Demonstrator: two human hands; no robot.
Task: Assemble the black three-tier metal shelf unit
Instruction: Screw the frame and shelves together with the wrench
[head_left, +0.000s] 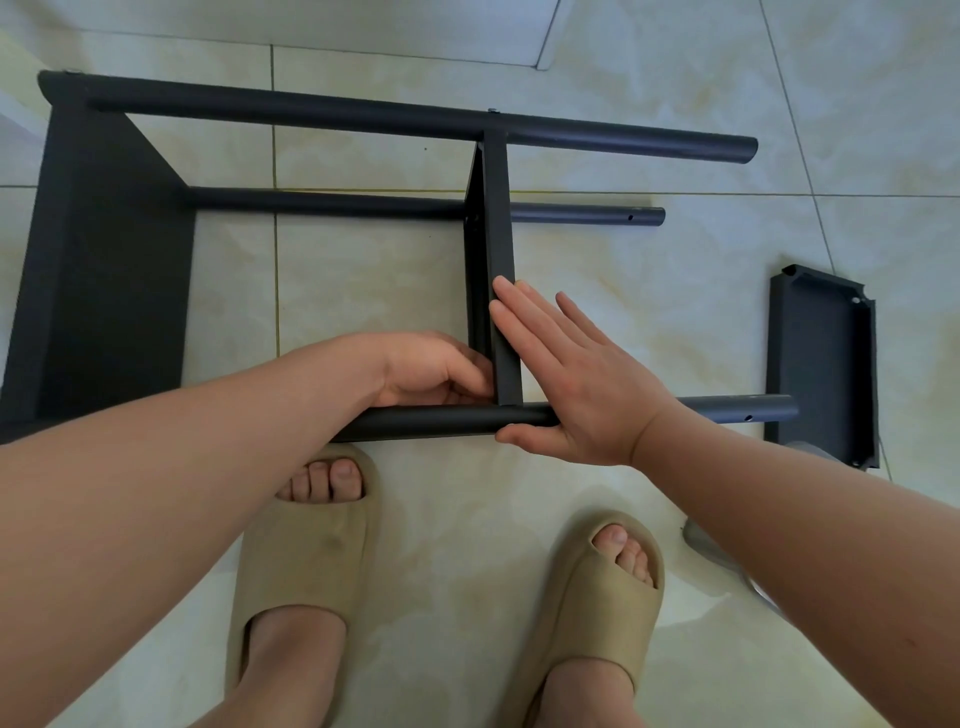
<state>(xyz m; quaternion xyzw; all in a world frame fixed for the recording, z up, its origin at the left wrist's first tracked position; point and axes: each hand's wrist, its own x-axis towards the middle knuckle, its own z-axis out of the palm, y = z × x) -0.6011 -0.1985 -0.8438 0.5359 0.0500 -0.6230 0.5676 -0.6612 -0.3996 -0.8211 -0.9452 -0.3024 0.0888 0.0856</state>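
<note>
Tiled floor (623, 234) holds the frame (363, 117) on its side with 2 shelves fitted. The 3rd shelf (821, 364) lies loose near the free pole ends, not yet fitted. Right hand (571, 379) presses flat against the middle shelf (498, 208); left hand (431, 369) curls at its joint, grip hidden.

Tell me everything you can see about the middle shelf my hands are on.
The middle shelf is a matte black panel, seemingly metal, with a folded rim. It stands on edge between the far tube and near tube, the frame lying sideways on the tiled floor. The right hand lies flat against its right side; the left hand grips its near corner from the left.
</note>
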